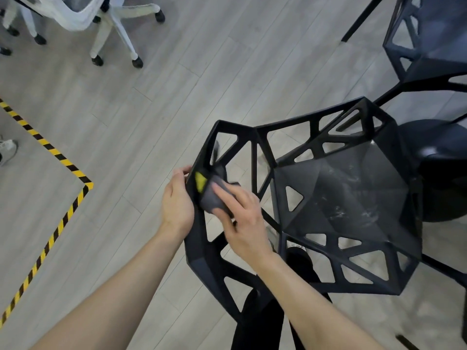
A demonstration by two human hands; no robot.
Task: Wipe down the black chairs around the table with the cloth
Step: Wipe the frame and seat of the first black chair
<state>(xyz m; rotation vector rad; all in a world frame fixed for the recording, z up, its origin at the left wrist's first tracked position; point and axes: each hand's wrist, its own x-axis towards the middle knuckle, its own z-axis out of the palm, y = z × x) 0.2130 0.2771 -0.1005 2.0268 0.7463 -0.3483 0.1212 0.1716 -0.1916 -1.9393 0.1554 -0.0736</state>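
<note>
1. Wiping the backrest rim of the nearest black chair [328, 198] — the step in hand, judging by where the cloth sits
2. Right hand [242, 218] pressed flat onto the grey cloth [214, 198], fingers fairly straight, holding it against the inner face of the rim; a yellow patch [200, 181] showing just beside the cloth, whether label or part of the cloth hard to tell
3. Left hand [177, 200] wrapped over the outer edge of the same rim, fingers curled around it, steadying the chair
4. Pale smears and scuffs visible on the seat of this chair — seat probably not yet wiped
5. Second black chair [429, 41] standing beyond at upper right, untouched as far as can be seen; no telling whether clean
6. Table itself hardly in view, only a dark rounded shape [442, 173] at the right edge
7. White office chairs [106, 21] at upper left and striped floor tape [50, 147] well apart from the work, no part of the task
8. Judged early on: one rim under way, seat and other chairs left to do
</note>
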